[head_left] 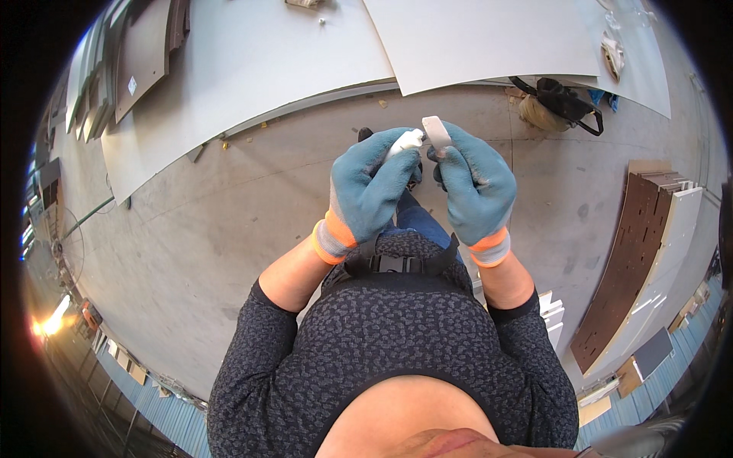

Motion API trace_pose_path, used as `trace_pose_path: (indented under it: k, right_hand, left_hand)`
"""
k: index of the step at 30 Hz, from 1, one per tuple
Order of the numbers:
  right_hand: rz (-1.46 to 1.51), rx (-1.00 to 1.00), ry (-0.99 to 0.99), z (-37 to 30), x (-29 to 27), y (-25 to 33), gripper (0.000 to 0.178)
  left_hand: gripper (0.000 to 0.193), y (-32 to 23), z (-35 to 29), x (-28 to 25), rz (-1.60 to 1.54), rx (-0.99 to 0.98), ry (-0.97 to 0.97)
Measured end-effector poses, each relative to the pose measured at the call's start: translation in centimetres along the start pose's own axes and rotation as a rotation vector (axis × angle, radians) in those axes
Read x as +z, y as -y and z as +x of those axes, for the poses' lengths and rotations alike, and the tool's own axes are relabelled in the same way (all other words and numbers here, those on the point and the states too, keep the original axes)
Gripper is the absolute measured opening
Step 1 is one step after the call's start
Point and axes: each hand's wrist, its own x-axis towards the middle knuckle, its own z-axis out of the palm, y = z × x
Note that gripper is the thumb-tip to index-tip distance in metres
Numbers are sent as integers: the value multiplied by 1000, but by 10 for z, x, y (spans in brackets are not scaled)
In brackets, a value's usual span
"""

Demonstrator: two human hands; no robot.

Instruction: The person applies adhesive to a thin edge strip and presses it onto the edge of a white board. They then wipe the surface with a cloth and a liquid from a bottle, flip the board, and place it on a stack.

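L hand (369,185), fingers wrapped round a small white nozzled tube (405,143); R hand (477,179) pinching a flat off-white piece (437,131), both held up over the concrete floor (229,179). Risk, imo: thick gloves + tiny grip = a drop; too hard a squeeze, poss. a leak. Tube contents: can't tell. Black-handled bag (561,98) near white panel (481,38), contents hidden too.

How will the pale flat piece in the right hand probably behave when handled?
The pale flat piece is probably stiff, as it juts from the right hand without visible sagging. It seems light, since a mere pinch holds it.
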Motion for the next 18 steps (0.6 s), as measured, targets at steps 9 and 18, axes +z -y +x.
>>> trace_pose_path:
  k: [9, 18]
  right_hand:
    - [-209, -244, -24, 8, -4, -2, 33]
    - [-581, -374, 9, 6, -9, 1, 41]
  left_hand:
    - [27, -3, 6, 4, 5, -17, -8]
    - [28, -1, 7, 4, -18, -79, -8]
